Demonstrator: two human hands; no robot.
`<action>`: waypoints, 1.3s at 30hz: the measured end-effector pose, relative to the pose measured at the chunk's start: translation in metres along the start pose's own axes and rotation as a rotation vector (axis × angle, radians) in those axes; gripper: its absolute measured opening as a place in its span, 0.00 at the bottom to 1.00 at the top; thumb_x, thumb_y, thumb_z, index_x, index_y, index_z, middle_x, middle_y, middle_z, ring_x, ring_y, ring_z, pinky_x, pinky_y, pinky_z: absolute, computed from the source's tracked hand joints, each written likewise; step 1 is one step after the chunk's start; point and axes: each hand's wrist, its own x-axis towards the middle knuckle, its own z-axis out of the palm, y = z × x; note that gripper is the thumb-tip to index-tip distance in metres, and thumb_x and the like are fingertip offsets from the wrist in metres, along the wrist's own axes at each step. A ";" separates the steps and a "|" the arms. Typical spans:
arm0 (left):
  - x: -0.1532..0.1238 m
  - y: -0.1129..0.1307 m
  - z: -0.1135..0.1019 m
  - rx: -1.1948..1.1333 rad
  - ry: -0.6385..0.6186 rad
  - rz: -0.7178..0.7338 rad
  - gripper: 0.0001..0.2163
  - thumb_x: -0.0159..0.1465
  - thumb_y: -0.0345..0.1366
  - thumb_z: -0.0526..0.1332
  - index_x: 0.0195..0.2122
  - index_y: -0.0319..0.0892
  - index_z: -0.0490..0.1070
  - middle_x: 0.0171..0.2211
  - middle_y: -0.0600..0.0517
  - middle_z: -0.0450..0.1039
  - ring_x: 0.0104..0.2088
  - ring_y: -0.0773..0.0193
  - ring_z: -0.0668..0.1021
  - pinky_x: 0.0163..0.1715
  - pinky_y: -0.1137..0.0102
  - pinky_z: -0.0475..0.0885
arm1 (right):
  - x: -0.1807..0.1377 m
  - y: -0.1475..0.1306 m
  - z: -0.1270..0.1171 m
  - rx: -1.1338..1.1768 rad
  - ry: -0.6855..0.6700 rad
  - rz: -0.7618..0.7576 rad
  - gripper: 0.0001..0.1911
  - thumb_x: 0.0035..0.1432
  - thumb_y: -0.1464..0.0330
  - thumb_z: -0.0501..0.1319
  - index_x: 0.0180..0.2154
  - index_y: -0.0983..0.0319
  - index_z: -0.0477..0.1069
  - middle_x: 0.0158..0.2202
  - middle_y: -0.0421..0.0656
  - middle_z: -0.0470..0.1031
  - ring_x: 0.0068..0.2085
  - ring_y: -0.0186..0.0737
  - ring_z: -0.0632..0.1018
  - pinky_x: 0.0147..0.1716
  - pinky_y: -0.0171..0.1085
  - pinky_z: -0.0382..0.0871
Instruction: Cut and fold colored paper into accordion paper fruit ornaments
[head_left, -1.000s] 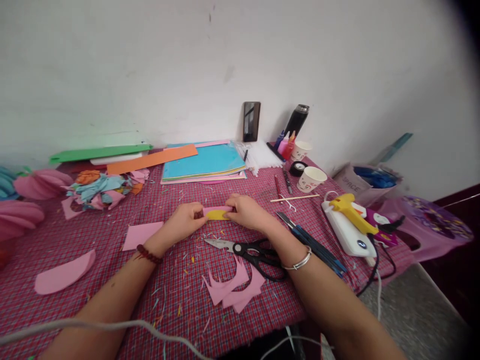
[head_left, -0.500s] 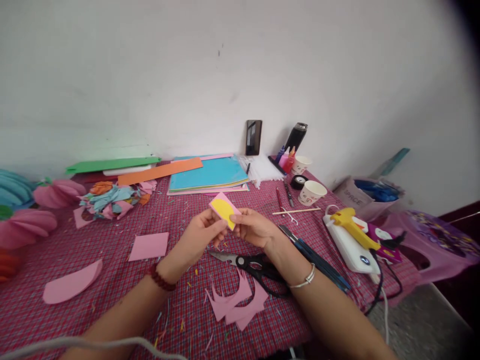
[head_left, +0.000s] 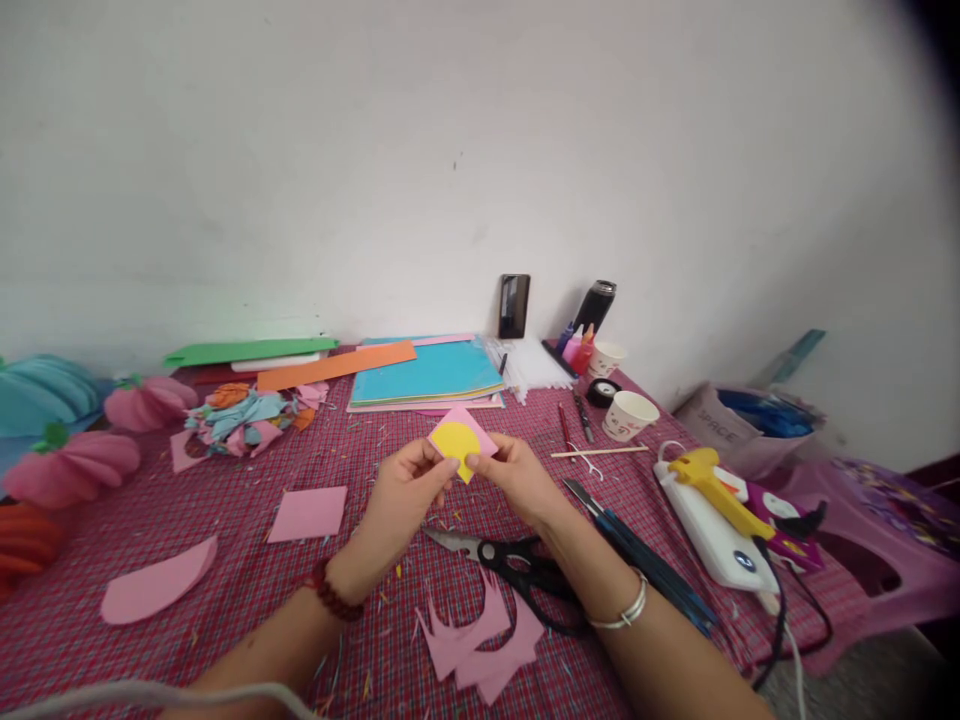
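My left hand [head_left: 409, 490] and my right hand [head_left: 517, 476] together pinch a small folded pink paper [head_left: 480, 434] with a yellow rounded piece [head_left: 454, 442] laid on it, held up above the checked tablecloth [head_left: 225, 580]. Both hands are closed on its lower corners. Black-handled scissors [head_left: 517, 565] lie just below my hands. Pink paper offcuts [head_left: 480, 640] lie nearer the front edge.
A pink square [head_left: 309, 513] and a pink half-oval [head_left: 159, 580] lie left. Coloured sheets [head_left: 427, 372], scraps [head_left: 240, 415] and paper pumpkins [head_left: 71, 465] sit at the back left. A phone [head_left: 514, 306], cups [head_left: 631, 414], pens and a yellow glue gun [head_left: 712, 485] on a white block lie right.
Both hands lifted the pink and yellow piece off the cloth and turned it to face me. The camera tilted up a little.
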 end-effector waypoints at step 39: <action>-0.009 0.005 0.004 -0.051 -0.010 0.054 0.08 0.63 0.39 0.58 0.32 0.40 0.71 0.33 0.51 0.74 0.38 0.62 0.76 0.41 0.69 0.72 | -0.011 -0.006 0.006 -0.249 0.157 -0.263 0.08 0.56 0.65 0.61 0.27 0.61 0.67 0.24 0.36 0.65 0.26 0.33 0.67 0.28 0.34 0.62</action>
